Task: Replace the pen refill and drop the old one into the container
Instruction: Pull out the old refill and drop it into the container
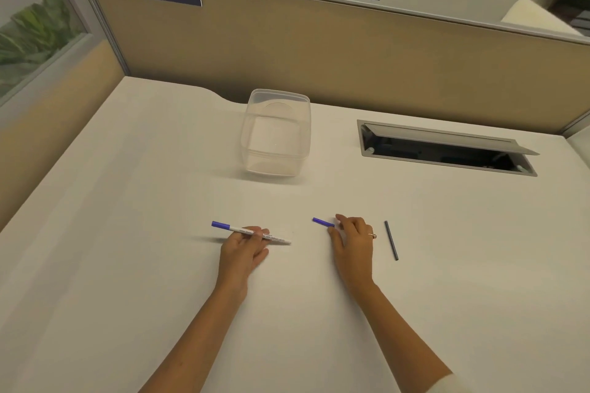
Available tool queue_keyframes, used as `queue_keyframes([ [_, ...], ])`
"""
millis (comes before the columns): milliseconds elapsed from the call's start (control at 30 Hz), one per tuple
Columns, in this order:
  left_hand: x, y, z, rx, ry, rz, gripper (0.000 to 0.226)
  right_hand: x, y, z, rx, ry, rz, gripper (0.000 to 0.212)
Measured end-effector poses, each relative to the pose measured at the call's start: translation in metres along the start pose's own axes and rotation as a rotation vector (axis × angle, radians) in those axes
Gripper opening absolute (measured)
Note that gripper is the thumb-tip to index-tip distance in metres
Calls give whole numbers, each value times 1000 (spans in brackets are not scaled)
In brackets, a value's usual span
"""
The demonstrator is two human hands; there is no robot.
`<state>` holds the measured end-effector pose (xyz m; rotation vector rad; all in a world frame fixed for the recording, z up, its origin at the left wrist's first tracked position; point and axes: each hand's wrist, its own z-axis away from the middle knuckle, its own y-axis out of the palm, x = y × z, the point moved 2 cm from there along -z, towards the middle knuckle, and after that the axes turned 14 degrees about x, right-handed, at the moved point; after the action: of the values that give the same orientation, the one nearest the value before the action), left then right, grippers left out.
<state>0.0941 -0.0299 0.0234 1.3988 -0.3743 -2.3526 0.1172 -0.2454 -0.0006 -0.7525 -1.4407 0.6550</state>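
Note:
A white pen (252,232) with a blue cap at its left end is held just above the white desk by my left hand (244,250), fingers closed around the barrel. A small blue pen piece (323,222) lies on the desk at the fingertips of my right hand (352,244); thumb and index finger touch its right end. A thin dark refill (391,240) lies on the desk just right of my right hand, apart from it. A clear plastic container (276,132) stands open further back, in the middle of the desk, with nothing in it.
An open cable hatch (447,150) with a raised grey flap is sunk into the desk at the back right. A beige partition (319,51) with a sign reading 435 closes off the desk's far edge.

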Motion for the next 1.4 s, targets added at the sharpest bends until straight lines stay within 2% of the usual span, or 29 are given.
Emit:
queue_keyframes([
  [67, -4, 4, -2, -21, 5, -18, 14, -1, 1, -1, 15, 16, -4, 30],
  [133, -15, 12, -2, -21, 87, -93, 6, -2, 1, -1, 23, 21, -14, 32],
  [267, -51, 36, 4, 17, 497, -656, 5, -3, 2, -1, 9, 14, -34, 31],
  [333, -63, 46, 7, 47, 693, -823, 11, -3, 2, -1, 5, 13, -37, 29],
  [400, -66, 52, 7, 61, 806, -902, 17, -2, 3, 0, 0, 7, -35, 28],
  [500, -53, 48, 1, 65, 824, -945, 15, -3, 2, 0, -5, 3, -39, 26],
  [667, -18, 25, -17, 148, 543, -1177, 16, -3, 3, 0, -9, -11, -34, 24],
  [733, -24, 27, -17, 143, 540, -1143, 15, -3, 3, 0, -13, -14, -25, 24],
  [867, -54, 46, -8, 117, 646, -1006, 14, -4, 3, 0, -16, -21, -20, 24],
  [1033, -80, 53, 1, 94, 643, -729, 14, -3, 3, 0, -22, -28, -24, 24],
  [1200, -79, 24, -1, 35, 459, -393, 13, -4, 3, 0, -19, -25, -7, 24],
  [1333, -63, -7, -7, -19, 252, -241, 22, -2, 2, 1, -13, -18, -3, 25],
  [1400, -53, -19, -8, -10, 145, -196, 17, -1, 1, 1, -11, -13, -4, 25],
])
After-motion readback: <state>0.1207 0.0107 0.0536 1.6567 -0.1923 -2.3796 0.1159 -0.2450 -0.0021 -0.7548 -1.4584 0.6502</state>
